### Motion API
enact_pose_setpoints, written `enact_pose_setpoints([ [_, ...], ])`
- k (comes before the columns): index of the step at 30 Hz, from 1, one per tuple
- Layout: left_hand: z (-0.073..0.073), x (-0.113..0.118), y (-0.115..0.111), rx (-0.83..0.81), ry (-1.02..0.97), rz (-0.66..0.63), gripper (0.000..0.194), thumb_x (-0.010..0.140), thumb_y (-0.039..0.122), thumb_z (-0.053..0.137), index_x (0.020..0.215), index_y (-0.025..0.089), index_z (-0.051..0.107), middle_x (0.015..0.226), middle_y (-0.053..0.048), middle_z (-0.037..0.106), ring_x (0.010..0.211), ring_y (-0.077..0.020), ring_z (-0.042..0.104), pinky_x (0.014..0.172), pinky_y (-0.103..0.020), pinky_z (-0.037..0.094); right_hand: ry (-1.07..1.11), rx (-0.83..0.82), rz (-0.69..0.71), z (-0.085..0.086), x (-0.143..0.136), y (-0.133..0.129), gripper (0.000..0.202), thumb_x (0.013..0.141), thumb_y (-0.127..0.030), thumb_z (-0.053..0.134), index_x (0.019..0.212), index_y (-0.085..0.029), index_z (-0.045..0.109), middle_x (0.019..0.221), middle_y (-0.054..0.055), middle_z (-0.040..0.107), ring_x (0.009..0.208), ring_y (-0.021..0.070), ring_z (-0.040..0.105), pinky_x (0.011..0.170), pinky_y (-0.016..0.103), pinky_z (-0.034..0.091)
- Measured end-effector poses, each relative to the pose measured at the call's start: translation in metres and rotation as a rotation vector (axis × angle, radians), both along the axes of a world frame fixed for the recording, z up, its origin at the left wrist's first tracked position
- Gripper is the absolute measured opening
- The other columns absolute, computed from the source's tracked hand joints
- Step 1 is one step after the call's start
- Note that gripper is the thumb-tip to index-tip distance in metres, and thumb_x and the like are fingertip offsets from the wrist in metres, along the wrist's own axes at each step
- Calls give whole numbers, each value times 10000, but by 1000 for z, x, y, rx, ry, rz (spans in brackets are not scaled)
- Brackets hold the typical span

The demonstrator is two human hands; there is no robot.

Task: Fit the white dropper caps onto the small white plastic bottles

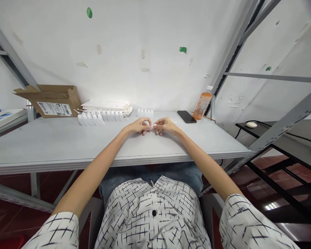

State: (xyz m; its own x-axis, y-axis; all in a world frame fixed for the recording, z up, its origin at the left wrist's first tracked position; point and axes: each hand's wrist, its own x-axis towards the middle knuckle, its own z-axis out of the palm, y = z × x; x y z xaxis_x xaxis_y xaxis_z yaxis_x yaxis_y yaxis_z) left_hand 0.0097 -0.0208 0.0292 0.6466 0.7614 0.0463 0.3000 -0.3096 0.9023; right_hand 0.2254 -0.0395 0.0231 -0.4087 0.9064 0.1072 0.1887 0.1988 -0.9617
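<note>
My left hand (140,126) and my right hand (166,126) are close together just above the table, fingertips nearly meeting. Pinched in the left fingers is a small white plastic bottle (150,127), mostly hidden by them. The right thumb and fingers close on a small white piece (154,125) at its end, too small to make out fully. Behind the hands stands a short row of small white bottles (145,113). More white bottles (89,120), several with thin tips sticking out, stand in rows to the left.
On the grey table (67,141), an open cardboard box (55,100) and a stack of white sheets (106,105) stand at the back left. Small clear bits (174,121) lie beside my right hand. A black phone (187,116) and an orange drink bottle (203,103) are at the right.
</note>
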Motion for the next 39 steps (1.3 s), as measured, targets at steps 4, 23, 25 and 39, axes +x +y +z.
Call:
enact_pose_setpoints([
  [4, 1, 0, -1, -10, -10, -8, 237, 846, 317, 729, 928, 168, 564, 658, -40, 672, 491, -106, 599, 420, -161, 293, -104, 19, -61, -2, -5, 1, 383, 876, -416, 732, 670, -109, 631, 586, 80, 684, 423, 105, 587, 352, 181, 400],
  [23, -2, -2, 3, 16, -86, 80, 228, 867, 307, 712, 911, 164, 540, 731, -28, 679, 444, -96, 608, 401, -168, 334, -4, 97, -66, -10, -10, 6, 306, 841, -404, 762, 796, -132, 630, 599, 32, 643, 522, 146, 663, 415, 193, 490],
  [25, -2, -1, 3, 18, -87, 75, 235, 865, 316, 714, 911, 161, 543, 743, -37, 683, 448, -95, 609, 401, -168, 339, -43, 88, -87, -12, -10, 10, 416, 884, -485, 704, 689, -134, 597, 538, 33, 604, 442, 123, 612, 355, 180, 421],
  [39, 3, -1, -2, 1, -86, 90, 279, 824, 339, 744, 902, 164, 541, 743, -39, 686, 457, -104, 615, 410, -179, 367, -107, 141, -107, -2, -8, 0, 308, 893, -401, 705, 760, -140, 610, 699, 47, 675, 485, 109, 625, 363, 176, 388],
])
